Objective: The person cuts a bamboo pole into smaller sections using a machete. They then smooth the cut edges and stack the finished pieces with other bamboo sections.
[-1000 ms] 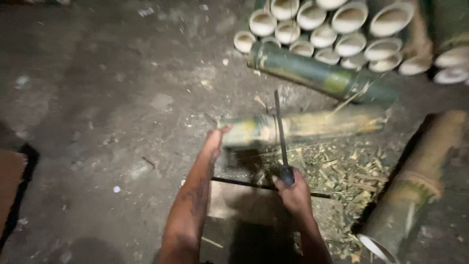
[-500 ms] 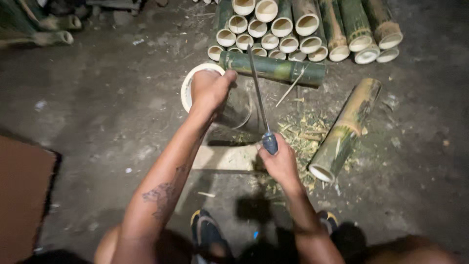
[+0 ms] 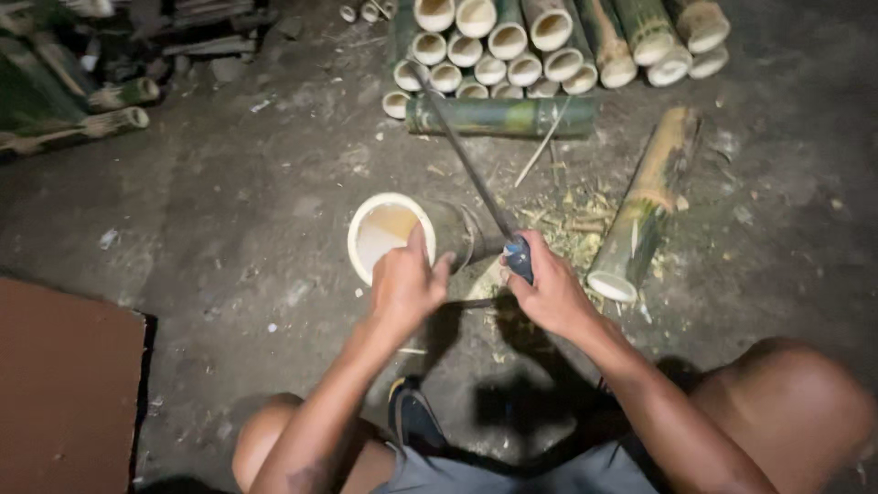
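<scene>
Left hand (image 3: 402, 284) grips the near rim of an upright bamboo section (image 3: 402, 233), thumb over the cut edge, fingers curled down the outer wall. The open end faces up, pale inside. The section stands on the concrete floor (image 3: 229, 183), just in front of the person's knees.

Right hand (image 3: 544, 293) is closed tight round the dark handle of a long blade (image 3: 466, 160). The blade slants up and away from the hand, its tip over the stacked bamboo tubes (image 3: 512, 46). Whether the edge touches the section's wall I cannot tell; it passes close beside its right side.

A green bamboo length (image 3: 503, 117) lies crosswise before the stack; another bamboo piece (image 3: 645, 206) lies to the right, with shavings (image 3: 572, 224) strewn between.

Judgement on doing this well: the holding fingers sit near the blade's path, so keep them on the far side of the rim from the edge. Steady the section square on the floor before any stroke; a round base on grit can roll. Keep the wrist firm and the foot (image 3: 416, 416) clear.
</scene>
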